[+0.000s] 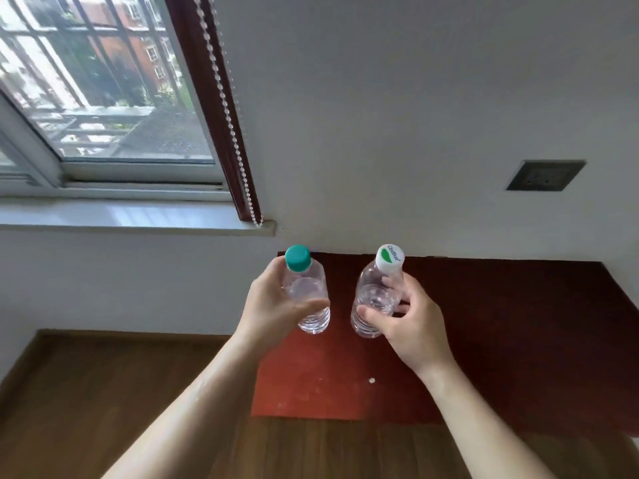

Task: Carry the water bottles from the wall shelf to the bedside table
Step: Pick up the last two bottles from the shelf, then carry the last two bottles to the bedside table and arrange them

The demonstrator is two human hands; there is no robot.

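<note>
Two clear water bottles stand upright over a dark red wooden surface fixed against the white wall. The left bottle has a teal cap, and my left hand grips its body, thumb across the front. The right bottle has a white cap with a green mark, and my right hand holds it with fingers curled round its side. The bottles are a short gap apart. Whether their bases touch the red surface I cannot tell.
A window with a dark red frame and a hanging bead cord is at the upper left, above a white sill. A dark wall socket sits at the right. Brown wooden floor lies below.
</note>
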